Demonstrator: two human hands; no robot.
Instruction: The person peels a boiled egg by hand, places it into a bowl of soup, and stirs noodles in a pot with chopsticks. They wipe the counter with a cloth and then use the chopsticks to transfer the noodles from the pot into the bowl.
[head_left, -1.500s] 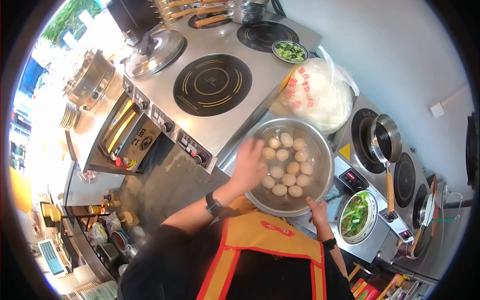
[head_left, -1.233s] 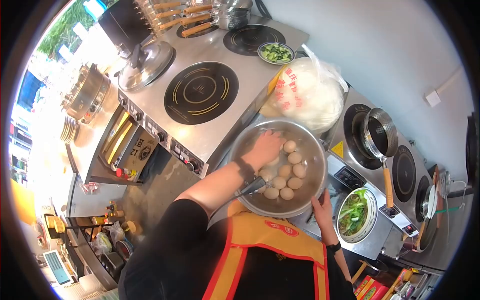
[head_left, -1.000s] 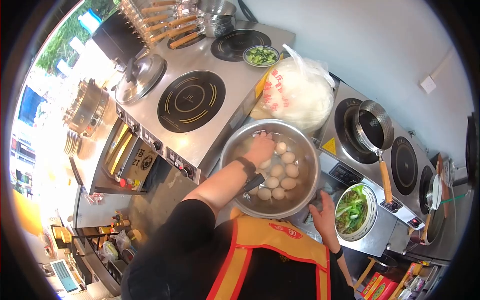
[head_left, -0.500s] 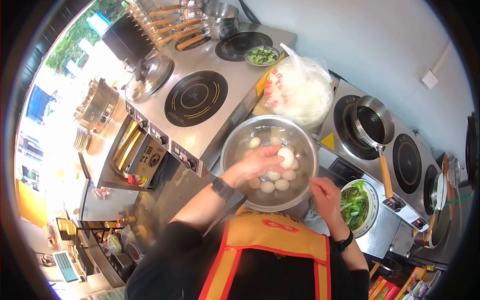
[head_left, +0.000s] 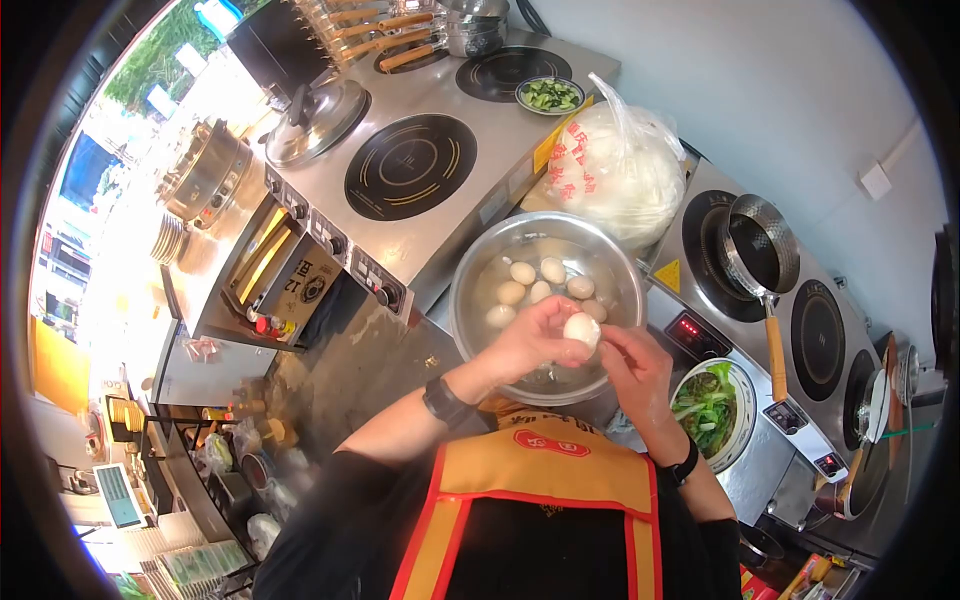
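Our left hand (head_left: 557,328) has one pale egg (head_left: 581,331) in its grip over the near part of the basin (head_left: 628,275); our right hand (head_left: 638,372) meets its side, its grip unclear. Within the rim we count at least seven more eggs (head_left: 522,272). One bag (head_left: 612,175) stands just beyond.

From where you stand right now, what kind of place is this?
Probably a restaurant kitchen: I see many round cooktops, wooden-handled pans grouped together, and a big metal bowl of eggs.
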